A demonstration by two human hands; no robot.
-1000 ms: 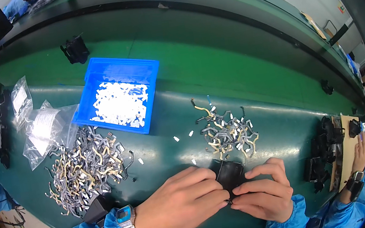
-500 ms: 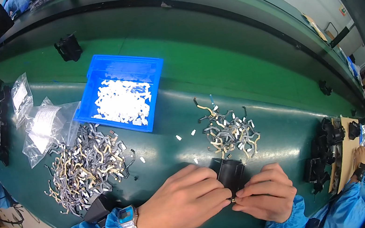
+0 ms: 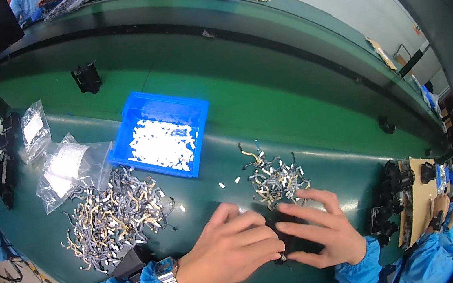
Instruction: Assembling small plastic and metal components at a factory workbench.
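Note:
My left hand (image 3: 231, 245), with a metal watch at its wrist, is closed on a black plastic part (image 3: 285, 243) in front of me. A small metallic piece shows at its thumb and fingertips; its kind is too small to tell. My right hand (image 3: 329, 230) is open beside the part, fingers stretched and apart, the tips close to its right side. Whether they touch it I cannot tell. Just beyond lies a small heap of short wire leads with white connectors (image 3: 278, 180). At left is a larger heap of similar wire leads (image 3: 115, 217).
A blue bin (image 3: 199, 113) of small white pieces stands behind the larger heap. Clear plastic bags (image 3: 66, 168) lie to its left. Black parts sit at the far left (image 3: 3, 169) and at right (image 3: 385, 205), near cardboard (image 3: 414, 201). Co-workers' blue sleeves show at both sides.
My right hand has gone from a pinch at the black part to spread fingers. The part is now lower and more hidden between my hands. The whole view has shifted slightly.

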